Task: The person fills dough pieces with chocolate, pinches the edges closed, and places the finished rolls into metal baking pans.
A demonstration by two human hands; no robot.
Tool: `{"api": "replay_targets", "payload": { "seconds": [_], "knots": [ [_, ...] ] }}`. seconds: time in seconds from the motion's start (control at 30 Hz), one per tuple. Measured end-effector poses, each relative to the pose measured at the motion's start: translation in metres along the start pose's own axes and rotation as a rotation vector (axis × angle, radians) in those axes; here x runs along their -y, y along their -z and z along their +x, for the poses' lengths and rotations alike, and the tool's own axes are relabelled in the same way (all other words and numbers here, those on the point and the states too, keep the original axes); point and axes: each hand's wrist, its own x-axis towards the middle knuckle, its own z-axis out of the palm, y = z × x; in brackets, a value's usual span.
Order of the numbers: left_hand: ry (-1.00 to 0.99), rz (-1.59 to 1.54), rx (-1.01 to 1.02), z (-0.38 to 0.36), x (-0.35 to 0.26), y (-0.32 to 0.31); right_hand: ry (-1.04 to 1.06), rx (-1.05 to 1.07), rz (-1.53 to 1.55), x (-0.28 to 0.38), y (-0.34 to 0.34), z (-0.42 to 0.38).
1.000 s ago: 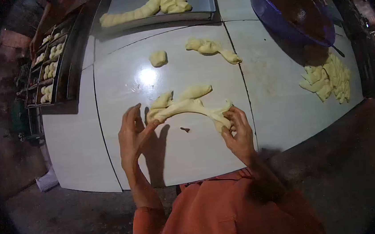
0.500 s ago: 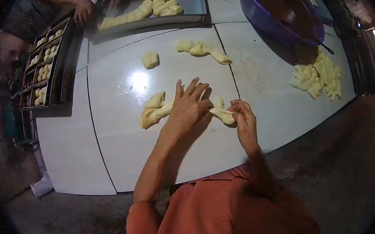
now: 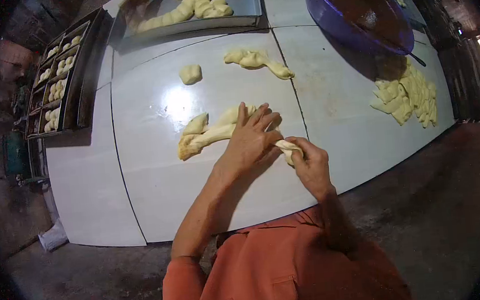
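Observation:
A pale yellow dough strand [image 3: 213,134] lies across the white table, its left end folded and browned. My left hand [image 3: 249,140] lies over the strand with its fingers spread, pressing on it. The right end of the dough is pinched between the thumb and fingers of my right hand [image 3: 308,164], just right of my left hand. Beyond them are a small round dough piece [image 3: 190,74] and a twisted dough piece [image 3: 258,61]. Part of the strand is hidden under my left hand.
A metal tray [image 3: 212,24] of shaped dough stands at the back. Divided pans [image 3: 77,78] with dough balls are at the left. A purple basin [image 3: 325,19] with brown contents is at the back right, near a pile of flat dough pieces [image 3: 406,96].
My left hand has shifted slightly right, showing more of the strand. My right hand has turned and holds the dough end closer in. The co-worker's hand by the pans has left that spot.

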Motion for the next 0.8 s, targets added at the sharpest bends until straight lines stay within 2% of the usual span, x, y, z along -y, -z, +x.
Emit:
{"api": "replay_targets", "payload": {
  "seconds": [0.07,0.1,0.17,0.23,0.3,0.33,0.43,0.47,0.5,0.57,0.6,0.63,0.7,0.73,0.77,0.8],
  "knots": [
    [0.006,-0.045,-0.011,-0.002,-0.002,0.008,-0.268,-0.016,0.235,0.000,0.009,-0.001],
    [0.001,-0.049,-0.010,-0.004,-0.003,0.012,-0.271,-0.022,0.233,0.002,0.014,0.000],
    [0.098,-0.084,-0.053,-0.008,-0.001,0.019,-0.462,-0.004,0.554,0.006,0.024,0.008],
    [0.146,-0.103,-0.005,-0.008,-0.003,0.025,-0.406,-0.011,0.617,0.013,0.020,0.021],
    [0.114,-0.126,-0.073,-0.008,0.000,0.022,-0.461,0.029,0.696,0.012,0.009,0.032],
    [0.129,-0.122,0.002,-0.008,-0.001,0.021,-0.379,0.097,0.630,0.012,0.006,0.032],
    [0.078,-0.264,-0.040,-0.001,-0.013,0.017,-0.345,0.232,0.489,0.010,0.004,0.039],
    [0.023,-0.168,-0.125,0.003,-0.017,0.011,-0.301,0.228,0.512,-0.003,0.000,0.039],
    [0.028,-0.167,-0.128,0.004,-0.017,0.000,-0.300,0.234,0.511,-0.004,0.001,0.040],
    [0.134,-0.194,-0.082,0.008,-0.013,-0.019,-0.223,0.129,0.354,-0.002,0.005,0.043],
    [0.146,-0.070,-0.139,0.008,-0.017,-0.013,-0.250,0.131,0.362,0.007,0.011,0.043],
    [0.142,-0.074,-0.139,0.008,-0.016,-0.015,-0.252,0.127,0.359,0.006,0.012,0.043],
    [0.092,-0.039,-0.207,0.006,-0.016,-0.020,0.017,0.100,0.074,0.004,0.015,0.041],
    [0.105,-0.005,-0.188,0.006,-0.017,-0.022,-0.127,0.180,0.098,0.008,0.018,0.041],
    [0.102,-0.005,-0.187,0.005,-0.020,-0.023,-0.128,0.177,0.098,0.008,0.022,0.042],
    [0.086,-0.003,-0.224,0.003,-0.023,-0.023,-0.214,0.268,0.272,0.006,0.027,0.042]
  ]
}}
